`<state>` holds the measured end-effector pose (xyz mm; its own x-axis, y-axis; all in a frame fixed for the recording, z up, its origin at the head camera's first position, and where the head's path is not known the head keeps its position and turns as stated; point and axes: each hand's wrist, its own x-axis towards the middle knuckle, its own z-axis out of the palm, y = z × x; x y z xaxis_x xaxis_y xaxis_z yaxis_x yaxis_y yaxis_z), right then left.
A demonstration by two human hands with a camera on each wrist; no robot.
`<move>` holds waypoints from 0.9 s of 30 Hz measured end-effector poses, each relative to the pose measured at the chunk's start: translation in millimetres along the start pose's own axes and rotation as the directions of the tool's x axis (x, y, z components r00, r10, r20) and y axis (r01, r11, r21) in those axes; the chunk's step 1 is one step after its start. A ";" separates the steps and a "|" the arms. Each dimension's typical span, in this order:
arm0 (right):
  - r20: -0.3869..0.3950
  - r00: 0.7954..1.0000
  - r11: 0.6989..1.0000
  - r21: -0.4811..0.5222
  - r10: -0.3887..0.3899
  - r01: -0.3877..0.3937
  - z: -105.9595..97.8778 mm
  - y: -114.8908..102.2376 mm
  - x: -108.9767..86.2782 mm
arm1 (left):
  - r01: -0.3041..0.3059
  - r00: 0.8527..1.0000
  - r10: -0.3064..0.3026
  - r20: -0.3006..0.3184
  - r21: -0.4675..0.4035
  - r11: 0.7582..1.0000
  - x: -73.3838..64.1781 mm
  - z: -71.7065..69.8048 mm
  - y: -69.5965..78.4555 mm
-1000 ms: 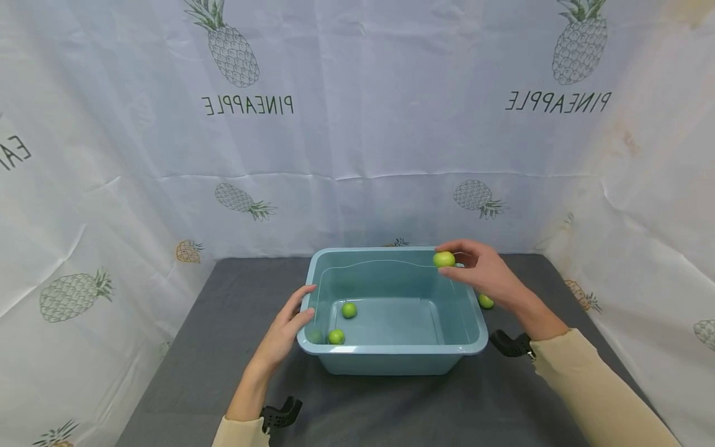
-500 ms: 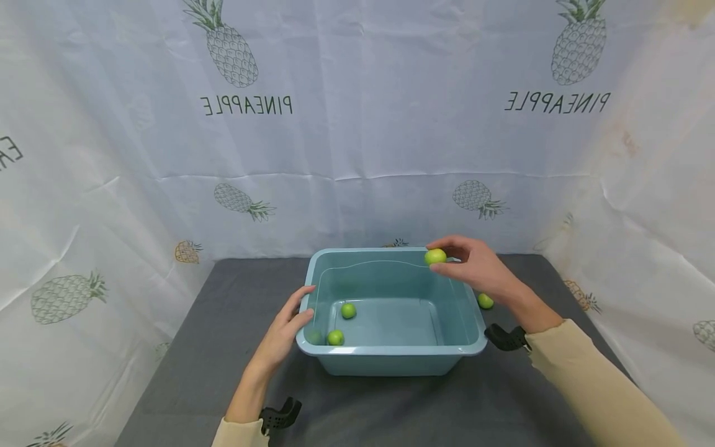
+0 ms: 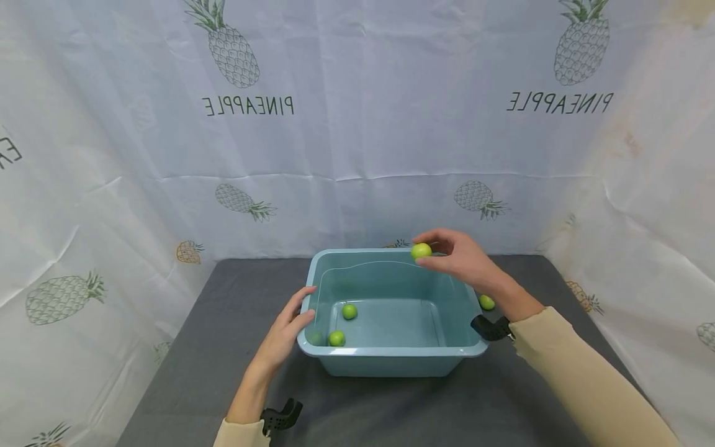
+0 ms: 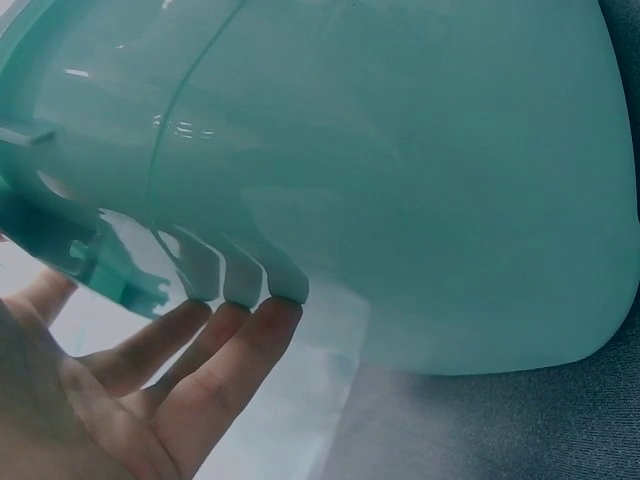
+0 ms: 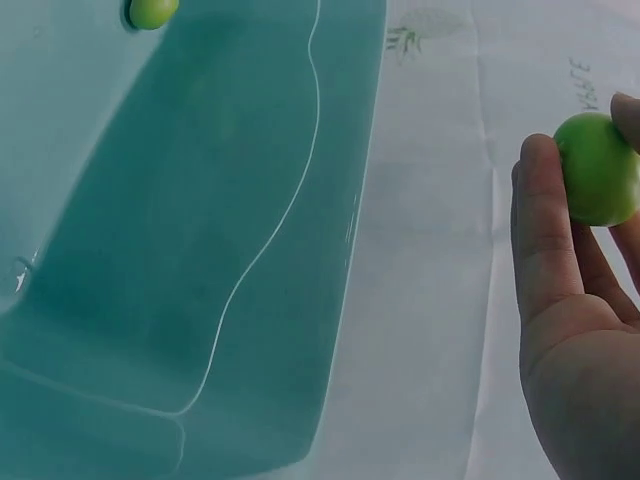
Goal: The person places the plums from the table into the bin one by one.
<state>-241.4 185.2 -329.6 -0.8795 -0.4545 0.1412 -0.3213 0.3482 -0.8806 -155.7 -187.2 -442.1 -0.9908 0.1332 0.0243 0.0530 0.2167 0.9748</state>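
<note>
We are pinching a round green fruit between our right hand's bent fingers and thumb up by the blue basin's far rim, our left hand is loosely holding the left rim, two more fruits are lying inside nearer it, and one loose fruit is resting outside, right.
</note>
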 end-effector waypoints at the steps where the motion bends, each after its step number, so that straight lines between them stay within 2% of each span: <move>1: 0.004 1.000 1.000 0.009 -0.004 0.004 1.0 -0.1 1.8 | -0.001 1.000 0.001 0.001 0.001 1.000 -0.1 0.0 -0.2; 12: 0.035 0.999 0.997 0.067 -0.030 0.027 16.3 -2.8 21.7 | -0.002 1.000 0.002 -0.005 0.016 1.000 -1.0 1.2 -2.0; 27: 0.072 0.996 0.994 0.094 -0.058 0.051 39.1 -0.4 44.8 | -0.009 1.000 0.009 -0.014 0.026 1.000 -1.6 0.8 -0.8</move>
<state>-266.9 132.6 -340.6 -0.8319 -0.5316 0.1593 -0.3315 0.2457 -0.9109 -154.1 -186.8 -443.1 -0.9920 0.1212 0.0367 0.0652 0.2407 0.9684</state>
